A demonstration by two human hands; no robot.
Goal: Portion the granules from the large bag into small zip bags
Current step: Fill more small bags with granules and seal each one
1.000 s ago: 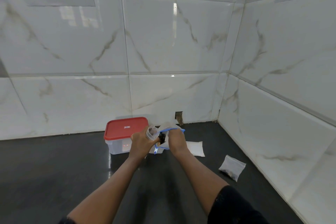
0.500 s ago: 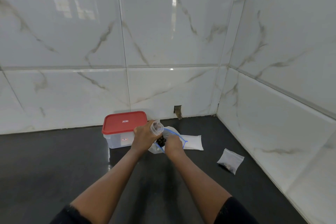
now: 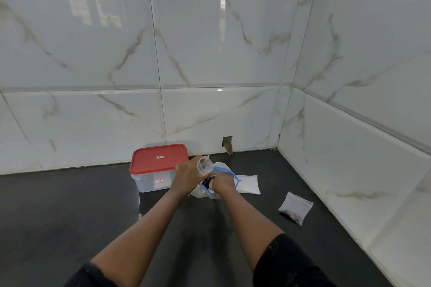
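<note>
well, both hands meet over the dark counter (image 3: 70,205), near the corner of the marble-tiled wall (image 3: 210,42). the left hand (image 3: 189,177) has its fingers wrapped round a small clear cup (image 3: 205,165), which is tipped on its side with its mouth toward the right; a little dark stuff shows inside. the right hand (image 3: 223,184) is just beside it, fingers curled down and gripping the edge of the large bag (image 3: 224,168), a clear bag with a blue zip line, slumped on the counter beneath both hands. dark granules (image 3: 206,181) show in the bag between the two hands. behind the left hand stands a clear box (image 3: 151,182) with its red lid (image 3: 158,161) on, close to the wall. a flat white packet (image 3: 248,184) lies right of the large bag, touching it. well apart to the right, near the side wall, lies a small zip bag (image 3: 295,207) with dark granules gathered at its near end.
</note>
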